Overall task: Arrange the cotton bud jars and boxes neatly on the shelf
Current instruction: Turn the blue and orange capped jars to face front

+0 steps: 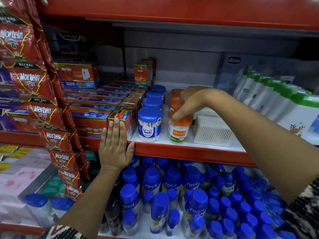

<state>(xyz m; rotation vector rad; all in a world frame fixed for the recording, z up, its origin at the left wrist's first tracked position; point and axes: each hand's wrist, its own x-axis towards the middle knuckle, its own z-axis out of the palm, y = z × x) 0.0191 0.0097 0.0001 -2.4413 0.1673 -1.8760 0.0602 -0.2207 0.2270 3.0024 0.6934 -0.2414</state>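
Observation:
A row of blue-lidded Johnson's buds jars (149,125) runs front to back on the red shelf (172,149). To its right stands a row of orange-lidded Tulips jars (179,131). My right hand (188,102) reaches down from above, its fingertips pinching the lid of the front Tulips jar. Clear boxes of cotton buds (212,130) sit just right of that jar. My left hand (115,145) lies flat and spread against the shelf's front edge and a Mortein box (124,116), holding nothing.
Stacked Mortein boxes (96,104) fill the shelf's left half; Mortein sachets (43,109) hang at far left. White green-capped bottles (276,97) stand at the right. Several blue-capped Nycil bottles (189,195) crowd the shelf below.

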